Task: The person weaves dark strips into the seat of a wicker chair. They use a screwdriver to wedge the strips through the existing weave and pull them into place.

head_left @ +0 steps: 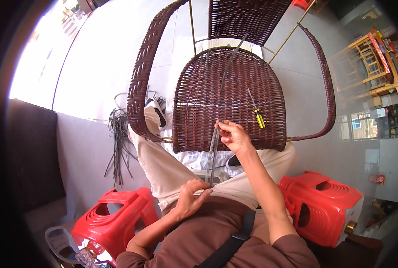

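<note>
A brown woven armchair (199, 102) stands before me, its seat between my knees. Over the front of the seat, my right hand (233, 135) pinches a dark grey flat weaving strip (212, 154). Doubled lengths of that strip run down to my lap, where my left hand (192, 198) has its fingers closed around the lower end. A further length of dark strip (226, 71) lies across the seat up to the backrest. To the right of my right hand, a screwdriver (259, 118) with a yellow and black handle rests on the weave.
A bundle of loose dark strips (117, 147) hangs at the left beside my leg. Red plastic stools stand on both sides, one at the left (114, 212) and one at the right (322, 205). Wooden furniture (371, 67) is at the far right. A dark panel (33, 154) stands at the left.
</note>
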Available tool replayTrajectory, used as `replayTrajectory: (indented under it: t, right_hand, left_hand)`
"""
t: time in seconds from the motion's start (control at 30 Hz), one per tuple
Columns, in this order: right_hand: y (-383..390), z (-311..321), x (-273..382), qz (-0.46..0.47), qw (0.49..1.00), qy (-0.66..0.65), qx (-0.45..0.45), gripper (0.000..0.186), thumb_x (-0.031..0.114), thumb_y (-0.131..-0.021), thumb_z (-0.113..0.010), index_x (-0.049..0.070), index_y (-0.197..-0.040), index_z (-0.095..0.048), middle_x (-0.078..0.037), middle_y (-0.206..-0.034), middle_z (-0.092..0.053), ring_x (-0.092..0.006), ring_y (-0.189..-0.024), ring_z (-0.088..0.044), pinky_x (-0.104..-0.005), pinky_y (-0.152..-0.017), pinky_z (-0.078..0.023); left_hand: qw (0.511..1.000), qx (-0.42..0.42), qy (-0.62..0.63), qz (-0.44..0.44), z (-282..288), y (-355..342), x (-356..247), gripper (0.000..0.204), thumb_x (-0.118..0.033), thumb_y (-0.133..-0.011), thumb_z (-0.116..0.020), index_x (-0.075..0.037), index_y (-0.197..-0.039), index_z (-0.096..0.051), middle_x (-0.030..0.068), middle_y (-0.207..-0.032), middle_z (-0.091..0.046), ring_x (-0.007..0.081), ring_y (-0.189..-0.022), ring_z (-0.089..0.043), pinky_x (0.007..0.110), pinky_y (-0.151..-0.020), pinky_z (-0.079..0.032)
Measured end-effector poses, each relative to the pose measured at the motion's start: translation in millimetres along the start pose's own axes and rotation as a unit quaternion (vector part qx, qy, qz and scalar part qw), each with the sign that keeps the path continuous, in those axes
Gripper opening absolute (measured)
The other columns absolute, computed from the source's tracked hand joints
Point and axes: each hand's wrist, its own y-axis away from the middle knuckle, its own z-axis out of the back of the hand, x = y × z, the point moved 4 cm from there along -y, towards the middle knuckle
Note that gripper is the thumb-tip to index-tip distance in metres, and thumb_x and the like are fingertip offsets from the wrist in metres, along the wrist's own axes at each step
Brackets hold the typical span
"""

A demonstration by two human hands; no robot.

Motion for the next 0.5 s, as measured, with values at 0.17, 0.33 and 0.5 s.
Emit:
replayTrajectory:
  t: [0.17, 0.33, 0.5]
  right_hand:
    - [-3, 7, 20, 0.034, 0.930, 0.365, -0.012, 0.008, 0.011, -0.078, -0.064, 0.003, -0.080, -0.064, -0.006, -0.069, -0.064, -0.0065, -0.051, -0.054, -0.0177, -0.036, -0.034]
    - [-22, 8, 81, 0.219, 0.867, 0.429, -0.128, 0.010, 0.009, -0.081, -0.059, 0.001, -0.085, -0.064, -0.005, -0.065, -0.062, -0.0087, -0.052, -0.058, -0.0200, -0.038, -0.043]
    - [-77, -13, 102, 0.229, 0.894, 0.370, -0.109, 0.014, 0.000, -0.078, -0.059, -0.003, -0.092, -0.061, -0.009, -0.070, -0.062, -0.0124, -0.053, -0.060, -0.0228, -0.039, -0.049]
  left_hand:
    - [0.955, 0.031, 0.230, 0.186, -11, 1, 21, 0.020, -0.014, -0.088, -0.055, 0.004, -0.087, -0.064, 0.0039, -0.072, -0.063, 0.0081, -0.071, -0.055, 0.024, -0.069, -0.044]
    - [0.958, 0.031, 0.220, 0.181, -15, 7, 20, 0.018, -0.014, -0.087, -0.056, 0.001, -0.080, -0.063, 0.0030, -0.073, -0.064, 0.0075, -0.071, -0.055, 0.023, -0.069, -0.044]
    - [0.954, 0.037, 0.245, 0.168, -12, 8, 17, 0.017, -0.012, -0.088, -0.055, 0.001, -0.080, -0.062, 0.0042, -0.076, -0.065, 0.0073, -0.073, -0.056, 0.022, -0.069, -0.045]
